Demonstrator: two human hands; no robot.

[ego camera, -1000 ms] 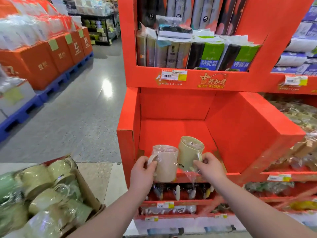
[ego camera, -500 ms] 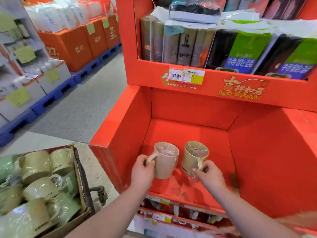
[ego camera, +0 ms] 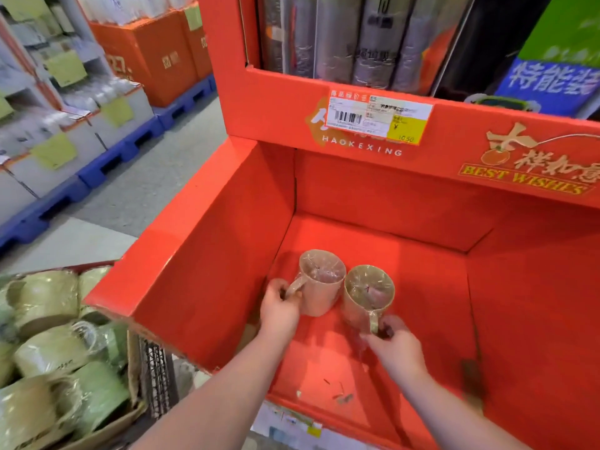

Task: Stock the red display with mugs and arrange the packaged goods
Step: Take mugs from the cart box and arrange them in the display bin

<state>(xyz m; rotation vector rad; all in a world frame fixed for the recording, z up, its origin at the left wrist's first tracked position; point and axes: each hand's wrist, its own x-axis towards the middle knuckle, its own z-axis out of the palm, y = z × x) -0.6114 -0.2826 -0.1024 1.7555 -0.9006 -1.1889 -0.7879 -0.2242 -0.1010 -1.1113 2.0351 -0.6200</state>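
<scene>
Head view: inside the red display [ego camera: 227, 254] bin, the left hand [ego camera: 279, 306] has its fingers clamped on the pink mug's [ego camera: 321, 284] handle, and the right hand [ego camera: 397, 349] pinches the beige mug's [ego camera: 368, 293] handle. The mugs touch. More wrapped mugs [ego camera: 48, 319] fill a carton lower left.

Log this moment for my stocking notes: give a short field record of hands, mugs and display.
left hand: grips handle of pink mug
right hand: grips handle of beige mug
mugs: plastic-wrapped, side by side, low inside the bin
red display bin: otherwise bare
upper shelf: packaged goods
supply: carton of wrapped mugs, lower left
</scene>
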